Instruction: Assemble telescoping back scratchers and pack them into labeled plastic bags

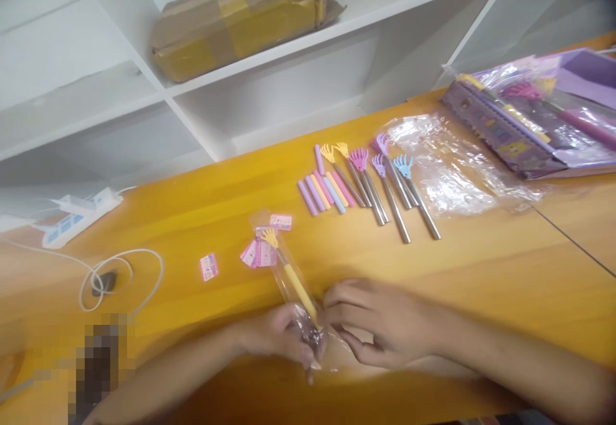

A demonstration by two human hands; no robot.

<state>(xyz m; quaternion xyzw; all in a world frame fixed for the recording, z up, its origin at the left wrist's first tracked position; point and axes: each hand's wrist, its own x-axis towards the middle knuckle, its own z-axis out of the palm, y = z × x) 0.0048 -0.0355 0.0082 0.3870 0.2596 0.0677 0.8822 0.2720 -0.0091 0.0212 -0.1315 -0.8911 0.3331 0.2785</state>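
A yellow hand-shaped back scratcher (301,290) lies slantwise inside a clear plastic bag (283,282), its claw end pointing away from me. My left hand (282,335) is closed round the bag's near end, by the handle. On the other side, my right hand (380,319) has its thumb and fingers curled together at the bag's edge, seemingly pinching the plastic; the fingertips are partly hidden. Pink printed cards (264,255) lie under and around the scratcher's claw. Another small card (208,267) sits apart to the left.
Several metal-stemmed back scratchers (395,213) lie beyond my hands, beside coloured handle sleeves (325,190). Clear plastic bags (452,168) are heaped near a purple box (534,162) holding packaged scratchers. A power strip (81,216) and cable (156,284) are at left; white shelving holds a cardboard box (245,20).
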